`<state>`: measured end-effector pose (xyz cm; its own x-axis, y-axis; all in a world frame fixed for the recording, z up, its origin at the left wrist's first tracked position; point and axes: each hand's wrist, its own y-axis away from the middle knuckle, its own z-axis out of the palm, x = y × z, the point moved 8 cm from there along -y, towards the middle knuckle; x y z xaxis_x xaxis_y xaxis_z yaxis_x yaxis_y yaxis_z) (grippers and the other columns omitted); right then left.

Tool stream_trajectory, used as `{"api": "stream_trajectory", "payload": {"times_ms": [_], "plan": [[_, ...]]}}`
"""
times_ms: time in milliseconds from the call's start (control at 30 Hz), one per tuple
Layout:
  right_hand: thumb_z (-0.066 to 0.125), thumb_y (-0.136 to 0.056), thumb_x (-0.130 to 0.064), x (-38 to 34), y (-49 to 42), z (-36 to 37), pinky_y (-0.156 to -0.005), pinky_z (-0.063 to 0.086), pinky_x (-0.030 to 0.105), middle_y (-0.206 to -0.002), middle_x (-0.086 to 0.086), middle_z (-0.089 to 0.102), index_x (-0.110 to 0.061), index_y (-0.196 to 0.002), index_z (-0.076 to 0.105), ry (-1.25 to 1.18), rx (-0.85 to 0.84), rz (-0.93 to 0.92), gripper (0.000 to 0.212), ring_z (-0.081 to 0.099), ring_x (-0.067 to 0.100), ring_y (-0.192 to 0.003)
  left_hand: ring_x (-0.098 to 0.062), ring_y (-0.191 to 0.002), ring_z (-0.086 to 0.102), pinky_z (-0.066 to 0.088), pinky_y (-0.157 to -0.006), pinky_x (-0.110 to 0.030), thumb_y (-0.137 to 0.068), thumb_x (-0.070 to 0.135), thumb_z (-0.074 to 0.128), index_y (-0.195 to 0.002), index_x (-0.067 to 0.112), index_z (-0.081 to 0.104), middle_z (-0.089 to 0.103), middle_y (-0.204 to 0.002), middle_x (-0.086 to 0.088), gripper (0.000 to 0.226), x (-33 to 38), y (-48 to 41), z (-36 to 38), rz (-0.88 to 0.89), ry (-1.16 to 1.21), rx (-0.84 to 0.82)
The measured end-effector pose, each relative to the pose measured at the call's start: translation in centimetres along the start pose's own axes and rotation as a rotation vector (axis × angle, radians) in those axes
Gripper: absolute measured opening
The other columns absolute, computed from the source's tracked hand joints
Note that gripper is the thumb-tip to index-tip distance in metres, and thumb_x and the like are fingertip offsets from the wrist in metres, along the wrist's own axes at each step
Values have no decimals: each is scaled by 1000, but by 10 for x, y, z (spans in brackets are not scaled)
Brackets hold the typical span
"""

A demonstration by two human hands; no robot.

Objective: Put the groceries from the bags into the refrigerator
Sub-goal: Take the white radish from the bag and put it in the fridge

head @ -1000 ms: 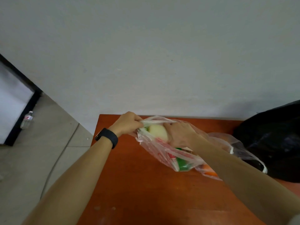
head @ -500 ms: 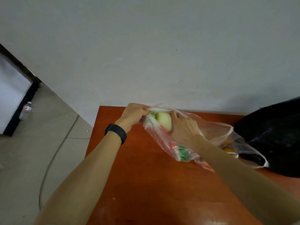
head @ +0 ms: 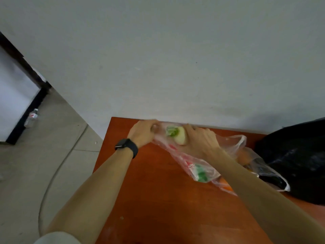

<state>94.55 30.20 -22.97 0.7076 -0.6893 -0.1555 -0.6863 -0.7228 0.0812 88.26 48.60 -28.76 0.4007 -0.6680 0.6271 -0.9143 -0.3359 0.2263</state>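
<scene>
Pale vegetable sits gripped in the right hand, beside the left hand pinching the plastic bag.

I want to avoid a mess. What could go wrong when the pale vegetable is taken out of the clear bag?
1. The left hand grips the thin clear bag at its edge while the right hand holds the pale vegetable at its mouth; the film might tear.
2. Tugging might roll the orange items out onto the table.
</scene>
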Motion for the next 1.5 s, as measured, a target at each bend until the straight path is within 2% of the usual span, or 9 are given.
{"api": "stream_trajectory", "payload": {"times_ms": [167,300,433,667,833,933,1200,1367,1500], "plan": [[67,-76,-66,49,15,-42,-78,52,37,-98,0,68,-22,-113,56,-134,110,154,58,67,28,-92,-20,-87,68,59,-77,-38,-105,28,41,-124,30,62,70,-112,-4,29,-79,32,26,-244,-94,-26],[64,-79,-64,53,4,-34,-79,48,40,-104,6,68,-18,-122,47,-118,71,195,65,64,37,-96,-20,-79,66,56,-67,-32,-100,32,43,-126,31,60,70,-104,-2,30,-23,8,15,-173,-39,71],[61,-80,-62,33,0,-18,-71,42,37,-104,0,64,-23,-105,39,-94,5,138,51,62,35,-92,-24,-100,63,51,-78,-31,-92,31,50,-131,30,55,58,-128,2,40,10,-1,15,-154,-196,-9],[62,-82,-61,33,5,-35,-70,38,35,-102,2,67,-18,-113,44,-114,83,136,55,64,36,-93,-30,-116,56,47,-92,-42,-83,74,47,-144,40,36,55,-131,-8,71,35,6,31,60,-457,116],[67,-77,-61,50,29,-66,-76,49,40,-93,4,69,-17,-117,49,-231,217,208,62,65,35,-89,-31,-113,58,50,-91,-41,-97,10,49,-144,30,41,60,-125,-11,51,39,6,63,180,-861,131],[74,-75,-52,61,51,-94,-70,48,36,-87,3,69,-15,-114,53,-304,386,245,58,66,35,-86,-33,-119,55,52,-93,-41,-98,10,52,-146,28,39,55,-132,-13,53,27,3,65,128,-969,60],[82,-74,-46,107,131,-151,-60,47,6,-84,-18,66,-22,-103,66,-847,822,659,40,62,-12,-73,-31,-144,15,22,-114,-48,-82,48,60,-136,35,48,13,-157,-5,57,80,5,16,46,-452,6],[83,-72,-43,108,184,-148,-80,61,45,-88,-7,73,-27,-91,69,-1155,1050,783,29,70,6,-82,-23,-136,31,31,-110,-45,-94,57,54,-136,38,49,45,-141,1,46,175,28,-5,334,112,-34],[85,-73,-36,102,239,-141,-81,62,45,-99,-6,73,-30,-101,67,-1338,1218,809,34,71,9,-92,-16,-129,44,40,-105,-40,-69,81,61,-143,44,37,49,-140,6,86,245,68,18,609,12,-280]]}}
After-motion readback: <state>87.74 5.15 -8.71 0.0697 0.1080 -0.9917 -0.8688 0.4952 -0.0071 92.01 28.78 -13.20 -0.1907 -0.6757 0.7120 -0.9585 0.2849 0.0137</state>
